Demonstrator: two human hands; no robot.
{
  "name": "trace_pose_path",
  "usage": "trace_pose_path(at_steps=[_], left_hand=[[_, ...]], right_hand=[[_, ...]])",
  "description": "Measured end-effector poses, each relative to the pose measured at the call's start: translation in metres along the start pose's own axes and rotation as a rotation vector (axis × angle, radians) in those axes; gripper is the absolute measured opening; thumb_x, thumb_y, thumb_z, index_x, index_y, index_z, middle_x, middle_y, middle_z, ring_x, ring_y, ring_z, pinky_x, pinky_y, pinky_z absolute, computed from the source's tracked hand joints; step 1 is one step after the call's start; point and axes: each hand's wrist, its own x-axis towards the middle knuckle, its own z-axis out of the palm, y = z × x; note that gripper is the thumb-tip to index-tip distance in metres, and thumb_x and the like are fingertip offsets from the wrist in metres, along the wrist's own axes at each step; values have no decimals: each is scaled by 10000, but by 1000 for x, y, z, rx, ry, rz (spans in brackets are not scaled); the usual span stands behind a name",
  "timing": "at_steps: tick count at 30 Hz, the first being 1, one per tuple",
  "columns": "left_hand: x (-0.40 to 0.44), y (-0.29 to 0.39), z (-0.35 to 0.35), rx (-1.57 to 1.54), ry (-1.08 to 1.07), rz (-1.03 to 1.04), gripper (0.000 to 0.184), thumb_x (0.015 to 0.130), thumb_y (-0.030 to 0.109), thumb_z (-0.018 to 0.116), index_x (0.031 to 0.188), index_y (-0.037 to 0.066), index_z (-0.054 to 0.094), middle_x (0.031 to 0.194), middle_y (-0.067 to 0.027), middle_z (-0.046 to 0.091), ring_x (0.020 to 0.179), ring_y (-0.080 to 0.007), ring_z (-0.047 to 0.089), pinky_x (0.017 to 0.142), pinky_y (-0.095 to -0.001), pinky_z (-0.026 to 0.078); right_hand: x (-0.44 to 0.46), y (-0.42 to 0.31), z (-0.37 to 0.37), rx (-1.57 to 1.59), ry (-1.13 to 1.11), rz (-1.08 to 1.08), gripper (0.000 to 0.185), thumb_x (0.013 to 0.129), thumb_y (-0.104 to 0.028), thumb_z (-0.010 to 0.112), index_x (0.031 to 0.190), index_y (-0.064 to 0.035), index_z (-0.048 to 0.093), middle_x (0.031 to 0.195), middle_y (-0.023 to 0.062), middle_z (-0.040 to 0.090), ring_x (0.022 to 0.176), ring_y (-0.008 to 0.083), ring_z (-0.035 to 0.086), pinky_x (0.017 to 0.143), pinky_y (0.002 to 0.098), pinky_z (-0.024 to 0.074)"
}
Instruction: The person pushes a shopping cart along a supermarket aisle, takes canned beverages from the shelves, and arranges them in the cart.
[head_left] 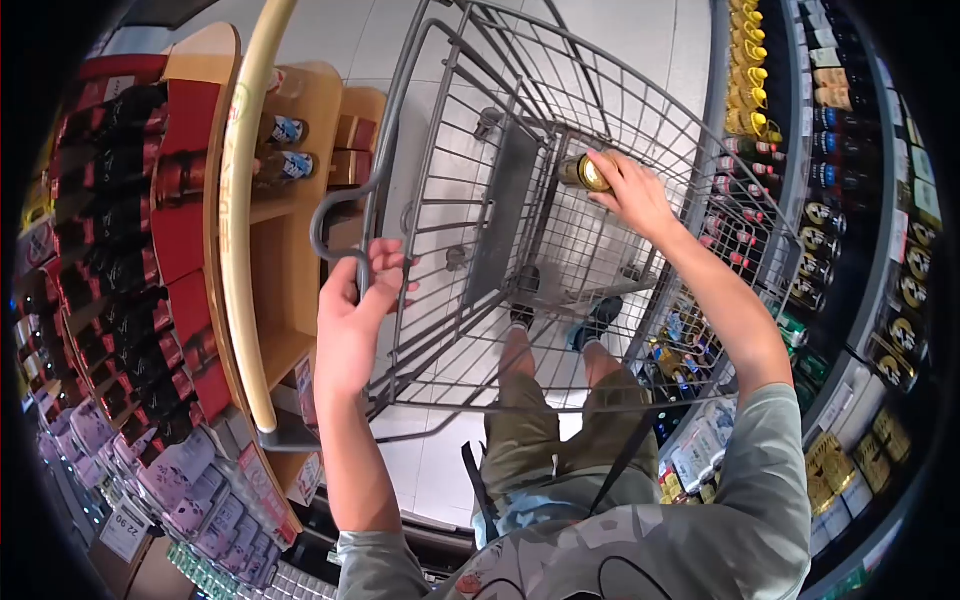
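My right hand (pixel 632 195) reaches into the metal shopping cart (pixel 700 92) and grips a dark can with a shiny gold end (pixel 595 175). The can lies on its side in my fingers, over the wire basket; whether it touches the mesh I cannot tell. My left hand (pixel 350 320) is at the cart's near left, its fingers curled round the grey metal bar beside a bent loop (pixel 322 222). Part of that grip is hidden behind the bar. Wire mesh (pixel 590 245) forms the bottom of the basket, with my legs and shoes showing through it.
A wooden display stand (pixel 285 270) with a pale rounded rail (pixel 236 200) is close on the left, holding several bottles (pixel 290 165). Shelves of yellow-capped bottles (pixel 748 70) and dark bottles (pixel 825 175) line the right. Light floor tiles (pixel 345 40) run between.
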Motion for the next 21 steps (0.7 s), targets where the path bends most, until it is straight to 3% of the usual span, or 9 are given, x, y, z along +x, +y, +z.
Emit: trace_pose_path(at_steps=[3, 6, 11, 14, 21], left_hand=[[-1, -1, -2, -28, 8, 3, 349, 933, 58, 607, 1259, -62, 573, 1162, -125, 642, 1041, -175, 638, 875, -305, 529], [0, -1, -2, 55, 1, 27, 401, 928, 128, 569, 1292, -40, 548, 1179, -123, 647, 969, -201, 663, 839, -360, 541], [5, -4, -6, 76, 8, 72, 398, 924, 77, 553, 1296, -62, 533, 1180, -149, 639, 986, -196, 654, 852, -346, 540], [5, 3, -4, -5, 45, 21, 343, 890, 1, 602, 1226, -65, 598, 1125, -131, 653, 998, -147, 609, 895, -293, 527], [8, 1, -5, 0, 32, 53, 318, 902, 9, 593, 1207, -81, 596, 1167, -113, 619, 1079, -173, 604, 913, -310, 529]], right_hand=[[23, 5, 27, -61, -49, 56, 728, 889, -447, 669, 1519, -283, 342, 1324, 120, 560, 1117, 294, 620, 858, 433, 530], [34, 8, 43, -131, -64, 49, 725, 898, -467, 650, 1527, -292, 335, 1339, 121, 558, 1147, 297, 605, 907, 435, 510], [47, 0, 35, -126, -129, 69, 695, 896, -459, 652, 1509, -270, 386, 1363, 132, 556, 1212, 298, 571, 979, 424, 474], [53, 4, 35, -128, -125, 26, 686, 897, -459, 649, 1502, -251, 401, 1354, 118, 553, 1196, 287, 572, 962, 416, 469], [54, 3, 32, -88, -108, 42, 715, 860, -391, 715, 1493, -257, 411, 1308, 90, 557, 1149, 266, 586, 913, 403, 487]])
